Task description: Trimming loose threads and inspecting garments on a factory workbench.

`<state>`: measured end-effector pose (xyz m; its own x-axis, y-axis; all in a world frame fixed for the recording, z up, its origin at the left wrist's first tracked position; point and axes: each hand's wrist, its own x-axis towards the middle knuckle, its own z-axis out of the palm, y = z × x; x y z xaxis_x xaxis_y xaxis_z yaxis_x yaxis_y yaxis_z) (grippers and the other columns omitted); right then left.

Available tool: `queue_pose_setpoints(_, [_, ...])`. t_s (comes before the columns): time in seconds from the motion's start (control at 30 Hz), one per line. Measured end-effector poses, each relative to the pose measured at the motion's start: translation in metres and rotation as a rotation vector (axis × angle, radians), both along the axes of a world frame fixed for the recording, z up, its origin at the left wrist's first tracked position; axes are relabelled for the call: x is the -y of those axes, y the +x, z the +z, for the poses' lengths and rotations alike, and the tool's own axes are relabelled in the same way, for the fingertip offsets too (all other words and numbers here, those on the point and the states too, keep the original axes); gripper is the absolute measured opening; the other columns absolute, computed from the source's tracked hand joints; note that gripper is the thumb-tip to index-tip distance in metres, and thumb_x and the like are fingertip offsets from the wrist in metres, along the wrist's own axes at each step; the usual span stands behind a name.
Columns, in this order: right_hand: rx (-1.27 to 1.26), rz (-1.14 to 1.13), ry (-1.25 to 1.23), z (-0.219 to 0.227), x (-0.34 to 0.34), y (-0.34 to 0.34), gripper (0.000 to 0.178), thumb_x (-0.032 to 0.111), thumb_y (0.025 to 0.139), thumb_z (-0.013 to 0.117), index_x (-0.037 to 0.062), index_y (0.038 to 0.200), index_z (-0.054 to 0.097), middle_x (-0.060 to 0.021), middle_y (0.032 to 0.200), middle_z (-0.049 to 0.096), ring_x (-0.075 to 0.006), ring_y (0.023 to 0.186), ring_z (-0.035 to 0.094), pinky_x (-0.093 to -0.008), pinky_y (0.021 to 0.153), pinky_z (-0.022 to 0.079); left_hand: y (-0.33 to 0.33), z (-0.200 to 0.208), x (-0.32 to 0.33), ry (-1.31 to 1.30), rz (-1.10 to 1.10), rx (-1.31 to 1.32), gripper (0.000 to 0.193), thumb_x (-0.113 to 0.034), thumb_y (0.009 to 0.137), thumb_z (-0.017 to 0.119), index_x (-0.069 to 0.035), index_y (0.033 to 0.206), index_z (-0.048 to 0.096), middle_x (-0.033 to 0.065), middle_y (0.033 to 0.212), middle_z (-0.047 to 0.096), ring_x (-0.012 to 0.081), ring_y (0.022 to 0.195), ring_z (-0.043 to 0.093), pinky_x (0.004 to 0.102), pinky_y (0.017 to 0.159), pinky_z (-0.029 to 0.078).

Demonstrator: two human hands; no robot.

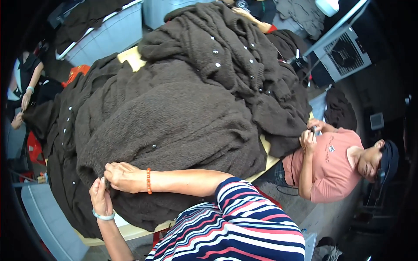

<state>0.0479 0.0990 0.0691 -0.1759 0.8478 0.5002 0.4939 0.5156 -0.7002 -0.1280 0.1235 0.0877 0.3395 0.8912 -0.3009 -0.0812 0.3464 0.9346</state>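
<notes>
A large dark brown knitted cardigan (174, 113) lies spread over the table under my arms. Near its lower left edge my left hand (101, 198), with a pale green bangle at the wrist, pinches the knit between thumb and fingers. Right beside it, my right hand (126, 177), wearing an orange bead bracelet, has its fingers closed on the same edge. The two hands almost touch, and the bit of fabric between the fingertips is mostly hidden. A small shiny button (154, 146) shows on the knit beyond my right hand.
More brown cardigans with pale buttons (217, 43) heap up at the far side. The yellow table edge (272, 162) shows at the right. A person in a pink shirt (333, 161) works there; another person (32, 82) handles knitwear far left. Grey bins (106, 41) stand behind.
</notes>
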Motion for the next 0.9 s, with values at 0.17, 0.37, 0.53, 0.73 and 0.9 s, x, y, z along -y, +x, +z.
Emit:
queue_pose_setpoints(0.17, [-0.158, 0.095, -0.336, 0.011, -0.004, 0.016, 0.025, 0.010, 0.073, 0.066, -0.0072, 0.090, 0.065, -0.0241, 0.096, 0.065, -0.0382, 0.093, 0.065, -0.0421, 0.083, 0.052, -0.008, -0.003, 0.007, 0.090, -0.058, -0.140, 0.011, -0.011, 0.099, 0.055, -0.006, 0.090, 0.059, -0.0079, 0.080, 0.050, 0.0016, 0.072, 0.044, 0.0204, 0.066, 0.036])
queue_pose_setpoints(0.37, [-0.187, 0.072, -0.298, 0.006, -0.002, 0.024, 0.026, 0.012, 0.075, 0.067, -0.0069, 0.093, 0.064, -0.0231, 0.097, 0.064, -0.0387, 0.093, 0.064, -0.0424, 0.086, 0.052, 0.013, 0.015, 0.037, 0.709, -0.006, -0.590, 0.041, 0.004, 0.090, 0.058, 0.002, 0.130, 0.051, 0.0074, 0.109, 0.058, 0.0161, 0.101, 0.057, 0.0298, 0.089, 0.046])
queue_pose_setpoints(0.53, [-0.204, 0.093, -0.244, 0.012, 0.002, 0.021, 0.024, 0.011, 0.074, 0.067, -0.0064, 0.091, 0.063, -0.0218, 0.094, 0.063, -0.0394, 0.089, 0.063, -0.0438, 0.081, 0.052, 0.020, 0.032, 0.035, 0.938, -0.125, -0.774, 0.033, 0.007, 0.086, 0.058, 0.003, 0.119, 0.059, 0.0104, 0.105, 0.059, 0.0193, 0.096, 0.059, 0.0297, 0.085, 0.047])
queue_pose_setpoints(0.73, [-0.084, 0.033, -0.174, 0.009, 0.003, 0.013, 0.015, 0.010, 0.068, 0.066, -0.0025, 0.076, 0.063, -0.0232, 0.084, 0.064, -0.0390, 0.080, 0.066, -0.0435, 0.072, 0.054, 0.008, 0.012, 0.022, 0.701, -0.114, -0.517, 0.015, 0.008, 0.089, 0.053, 0.006, 0.101, 0.061, 0.0091, 0.098, 0.061, 0.0166, 0.092, 0.059, 0.0256, 0.084, 0.047])
queue_pose_setpoints(0.9, [-0.118, 0.091, -0.291, 0.008, 0.002, 0.032, 0.023, 0.007, 0.074, 0.065, -0.0022, 0.095, 0.067, -0.0210, 0.089, 0.065, -0.0386, 0.084, 0.064, -0.0439, 0.077, 0.052, 0.025, -0.008, 0.020, 0.557, -0.033, -0.456, 0.012, 0.005, 0.090, 0.052, 0.002, 0.100, 0.059, 0.0044, 0.091, 0.061, 0.0099, 0.083, 0.059, 0.0229, 0.076, 0.048])
